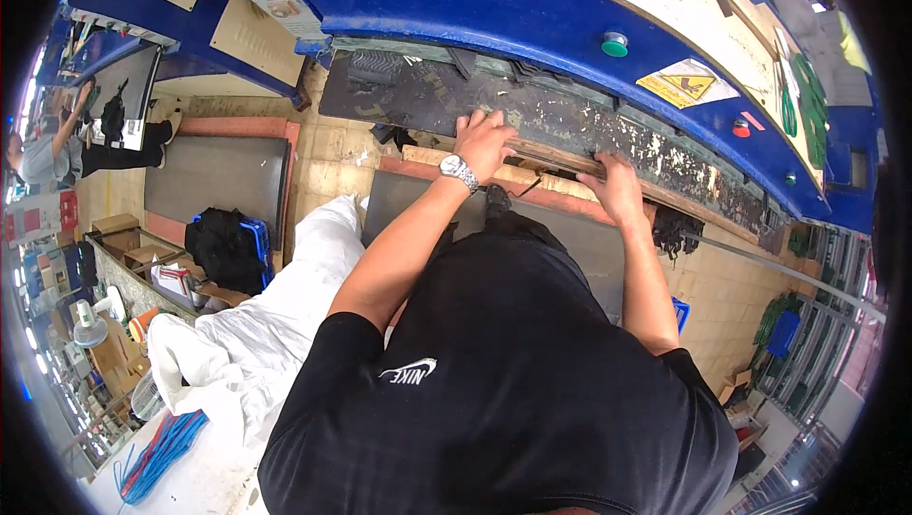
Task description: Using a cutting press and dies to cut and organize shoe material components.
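Observation:
My left hand (484,144), with a silver watch at the wrist, has bent fingers at the front edge of a long dark, worn board (399,97). A thin brown strip (556,156), seemingly of wood, runs along that edge between my hands. My left fingertips close on its left part. Around its right part my right hand (617,190) is closed, thumb and fingers bent. The board lies on the bed of a blue press-like machine (456,7). Black ridged pieces (375,66) lie at the board's far left. My palms hide parts of the strip.
On the machine front are a green button (615,44), a red button (741,128) and a yellow warning label (686,84). A grey mat (214,178) lies at left, near a white sack (318,239). Blue cords (161,458) rest at lower left. Another person (47,159) works far left.

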Demonstrator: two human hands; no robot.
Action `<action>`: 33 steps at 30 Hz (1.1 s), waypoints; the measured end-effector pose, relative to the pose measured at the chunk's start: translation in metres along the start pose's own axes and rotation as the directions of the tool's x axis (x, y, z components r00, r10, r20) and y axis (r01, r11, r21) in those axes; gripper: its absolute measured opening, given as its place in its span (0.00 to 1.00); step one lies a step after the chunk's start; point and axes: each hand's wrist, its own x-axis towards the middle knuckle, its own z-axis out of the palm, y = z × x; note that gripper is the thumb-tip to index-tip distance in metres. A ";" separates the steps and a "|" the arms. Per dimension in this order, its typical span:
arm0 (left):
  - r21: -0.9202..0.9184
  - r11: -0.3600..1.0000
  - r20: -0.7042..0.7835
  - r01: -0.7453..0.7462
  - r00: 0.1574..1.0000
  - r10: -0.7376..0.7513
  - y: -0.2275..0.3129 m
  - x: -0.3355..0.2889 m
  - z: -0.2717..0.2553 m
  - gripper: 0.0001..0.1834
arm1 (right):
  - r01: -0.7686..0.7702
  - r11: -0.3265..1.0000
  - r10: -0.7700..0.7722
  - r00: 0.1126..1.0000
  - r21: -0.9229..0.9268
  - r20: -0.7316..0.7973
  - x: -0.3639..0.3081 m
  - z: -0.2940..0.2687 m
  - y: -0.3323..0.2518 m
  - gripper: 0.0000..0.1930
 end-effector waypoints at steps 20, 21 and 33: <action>-0.014 0.999 -0.066 -0.036 0.997 0.035 -0.002 0.000 -0.004 0.15 | -0.021 0.996 0.012 0.994 -0.087 -0.107 -0.003 0.016 0.001 0.19; -0.015 0.999 -0.066 -0.030 0.997 0.029 -0.002 0.000 -0.004 0.15 | -0.005 0.997 -0.004 0.992 -0.078 -0.125 -0.002 0.017 0.001 0.20; 0.024 1.000 -0.105 -0.001 0.994 0.004 -0.002 0.005 0.001 0.15 | 0.112 0.987 -0.076 0.958 0.119 -0.277 0.021 -0.042 -0.053 0.17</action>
